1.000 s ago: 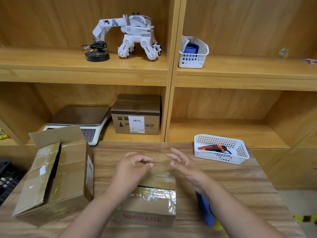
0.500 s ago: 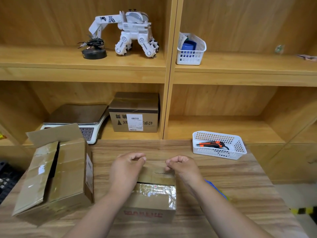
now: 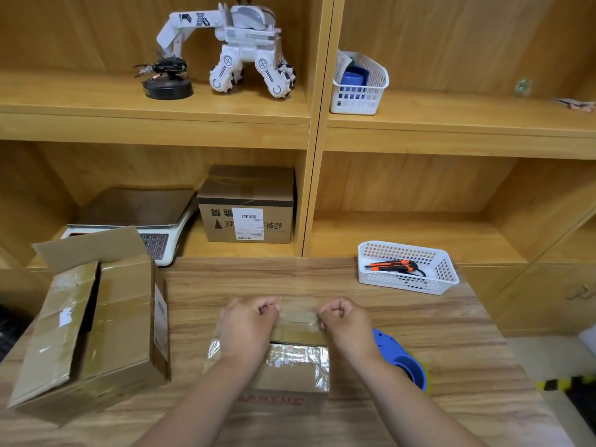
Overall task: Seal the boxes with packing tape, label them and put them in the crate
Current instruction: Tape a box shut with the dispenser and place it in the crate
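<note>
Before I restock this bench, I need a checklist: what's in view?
small box: 1, brown, table centre
open box: 1, brown, table left
labelled box: 1, brown, lower shelf
scale: 1, white, lower shelf
tape dispenser: 1, blue, right of small box
table basket: 1, white, table right
utility knife: 1, orange-black, in table basket
shelf basket: 1, white, upper shelf
toy robot: 1, white, upper shelf
tape strip: 1, clear, between hands
left hand, right hand: 2, pinching tape strip

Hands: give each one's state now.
Left hand: curled, pinching one end of the tape strip.
Right hand: curled, pinching the other end.
</note>
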`<state>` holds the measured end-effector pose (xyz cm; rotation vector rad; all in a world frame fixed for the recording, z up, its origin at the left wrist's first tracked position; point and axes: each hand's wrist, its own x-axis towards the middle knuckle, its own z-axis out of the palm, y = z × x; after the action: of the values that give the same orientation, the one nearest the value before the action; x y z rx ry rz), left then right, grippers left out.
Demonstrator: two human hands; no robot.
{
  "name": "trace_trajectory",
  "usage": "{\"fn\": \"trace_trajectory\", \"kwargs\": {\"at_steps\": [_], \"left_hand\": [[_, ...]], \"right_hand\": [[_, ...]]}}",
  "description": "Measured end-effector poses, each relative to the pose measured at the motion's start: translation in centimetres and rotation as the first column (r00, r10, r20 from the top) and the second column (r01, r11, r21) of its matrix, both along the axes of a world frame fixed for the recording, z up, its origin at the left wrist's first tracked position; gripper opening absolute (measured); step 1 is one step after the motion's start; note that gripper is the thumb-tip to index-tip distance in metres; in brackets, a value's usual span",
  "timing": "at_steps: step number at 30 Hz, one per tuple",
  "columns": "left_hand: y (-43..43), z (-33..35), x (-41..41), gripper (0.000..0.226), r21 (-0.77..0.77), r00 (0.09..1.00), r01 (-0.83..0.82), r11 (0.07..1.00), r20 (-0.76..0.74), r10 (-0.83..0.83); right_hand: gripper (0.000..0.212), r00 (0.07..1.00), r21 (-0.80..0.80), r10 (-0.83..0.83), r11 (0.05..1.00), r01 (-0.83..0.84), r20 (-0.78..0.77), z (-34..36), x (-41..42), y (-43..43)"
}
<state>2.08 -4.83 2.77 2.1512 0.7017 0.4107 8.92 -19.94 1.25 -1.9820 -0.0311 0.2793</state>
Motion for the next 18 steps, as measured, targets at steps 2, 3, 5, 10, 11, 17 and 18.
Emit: {"fn": "trace_trajectory", "kwargs": {"at_steps": [2, 3, 5, 10, 11, 17, 18], "left_hand": [[0.0, -0.4, 0.1, 0.015, 0.094, 1.000, -0.010, 0.995, -0.016, 0.012], [0.0, -0.7, 0.1, 0.017, 0.114, 1.000, -0.004, 0.993, -0.027, 0.008], [0.1, -1.2, 0.2, 0.019, 0.157, 0.998, 0.030, 0.987, -0.064, -0.020], [0.3, -2.3, 0.7, 0.026, 0.242, 0.985, 0.089, 0.966, -0.166, -0.050], [0.3, -2.3, 0.9, 0.027, 0.253, 0.981, 0.101, 0.962, -0.184, -0.055], [0.3, -2.6, 1.7, 0.041, 0.265, 0.967, 0.109, 0.958, -0.250, -0.040], [0.3, -2.7, 1.8, 0.042, 0.266, 0.967, 0.104, 0.958, -0.251, -0.035]], "right_hand": [[0.016, 0.999, -0.135, 0.007, 0.991, 0.001, 0.054, -0.5, -0.1, 0.1], [0.023, 0.998, -0.178, 0.008, 0.984, 0.004, 0.067, -0.7, -0.1, 0.1], [0.031, 0.995, -0.209, 0.004, 0.978, 0.016, 0.095, -1.0, -0.2, 0.1], [0.028, 0.959, -0.373, 0.062, 0.927, 0.048, 0.277, -1.7, -0.7, -0.1], [0.027, 0.952, -0.396, 0.075, 0.917, 0.052, 0.297, -1.9, -0.8, 0.0], [0.026, 0.906, -0.480, 0.124, 0.872, 0.095, 0.405, -2.4, -0.9, 0.1], [0.027, 0.899, -0.485, 0.127, 0.868, 0.104, 0.420, -2.4, -0.8, 0.1]]}}
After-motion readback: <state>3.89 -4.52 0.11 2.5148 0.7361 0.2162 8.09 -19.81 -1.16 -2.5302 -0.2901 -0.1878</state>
